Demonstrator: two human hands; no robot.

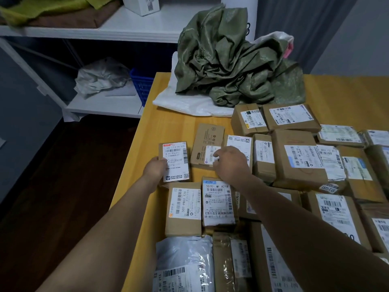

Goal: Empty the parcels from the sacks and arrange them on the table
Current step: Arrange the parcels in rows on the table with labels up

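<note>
My left hand [154, 167] gripped the small labelled box [176, 162] by its edge, at the table's [168, 125] left side. My right hand [230, 163] lay on the flat carton [207, 142] beside it; gripping or only pressing, I couldn't tell. The green sack [231, 60] sat crumpled beyond.

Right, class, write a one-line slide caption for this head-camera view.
Left hand grips a small labelled box, right hand touches a flat carton, on a parcel-crowded wooden table before a crumpled green sack.
</note>
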